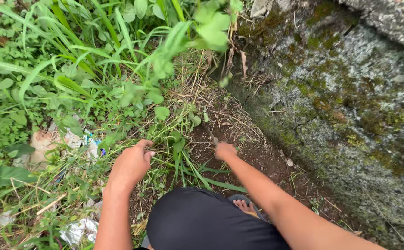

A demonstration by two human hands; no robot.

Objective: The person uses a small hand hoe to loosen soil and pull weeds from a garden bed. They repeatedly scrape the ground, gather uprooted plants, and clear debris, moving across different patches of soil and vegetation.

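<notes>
Head view is showing the left hand (130, 164) gripping a grass clump (176, 153) at centre frame while the right hand (225, 150) is closing around a small blade (215, 140) by bare soil (257, 157), best kept low, cutting near the roots, beside the mossy wall (350, 106).

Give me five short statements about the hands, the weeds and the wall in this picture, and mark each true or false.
1. The left hand grips a bunch of green weeds. True.
2. The right hand lies flat and open on the stone wall. False: it is closed, down at the bare soil, apart from the wall, and seems to hold a small tool, too hidden to name.
3. The mossy stone wall stands on the person's right. True.
4. The person wears a closed boot. False: bare toes in a sandal show beside the dark-clad knee.
5. Scraps of litter lie among the plants on the left. True.
</notes>
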